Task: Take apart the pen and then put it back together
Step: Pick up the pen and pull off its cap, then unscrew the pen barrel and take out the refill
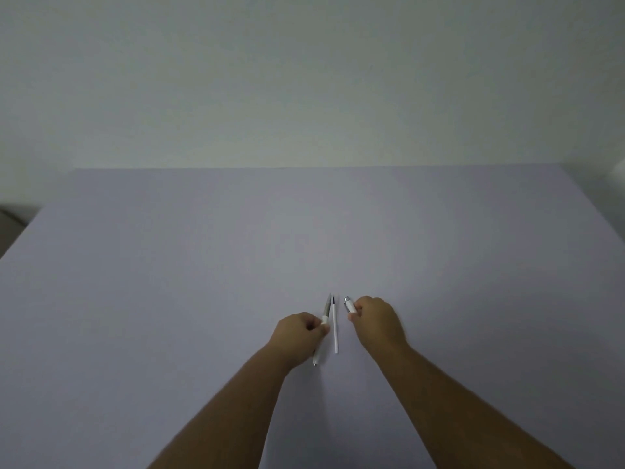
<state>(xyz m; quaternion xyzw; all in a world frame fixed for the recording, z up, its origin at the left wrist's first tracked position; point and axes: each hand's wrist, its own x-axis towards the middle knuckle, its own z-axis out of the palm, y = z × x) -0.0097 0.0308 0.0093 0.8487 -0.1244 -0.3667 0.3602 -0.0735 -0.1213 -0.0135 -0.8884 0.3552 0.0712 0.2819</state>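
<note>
pen barrel (326, 309) | left hand (299, 330); cap end (349, 305) | right hand (377, 319); refill (335, 328) | table (169, 282)

A broad, pale lavender-grey tabletop (169, 282) fills the lower part of the view, matte and plain. Its far edge runs straight across toward 12 o'clock, meeting a bare off-white wall (304, 79) with a faint greenish cast. The light is dim and even, the wall darker toward its upper corners. At 9 o'clock a dark brownish strip of floor (12, 225) shows past the tabletop's left edge.
</note>
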